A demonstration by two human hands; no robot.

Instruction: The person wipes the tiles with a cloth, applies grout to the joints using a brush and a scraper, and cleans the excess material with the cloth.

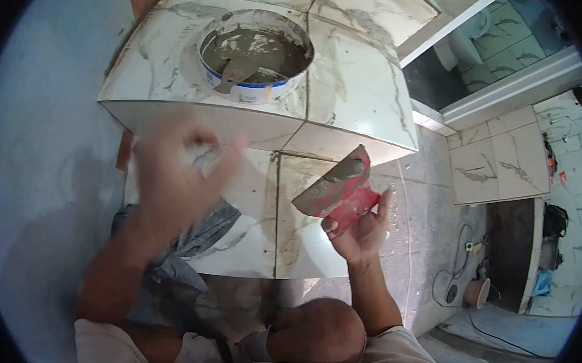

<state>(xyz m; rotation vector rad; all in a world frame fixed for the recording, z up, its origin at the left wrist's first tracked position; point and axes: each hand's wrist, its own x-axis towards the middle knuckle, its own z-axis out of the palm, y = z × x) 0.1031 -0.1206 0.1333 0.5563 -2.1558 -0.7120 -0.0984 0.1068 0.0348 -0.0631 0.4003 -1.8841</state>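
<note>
My right hand (361, 234) grips a red plastic spreader (347, 197) with grey paste smeared over its broad blade, held above the lower tiled step. My left hand (184, 160), blurred by motion, is raised in front of the edge of the upper step; whether it holds anything is too smeared to tell. On the upper tiled step (353, 71) stands a white bucket (253, 94) with a blue band, holding grey paste. A paste-coated tool (234, 73) rests over its near rim.
Dark grey plastic (210, 233) lies on the lower step (245, 259) beside the blue wall (45, 130). Cables and an orange-brown bucket (477, 293) are on the floor at the right. A doorway with a white frame (507, 85) is at the upper right.
</note>
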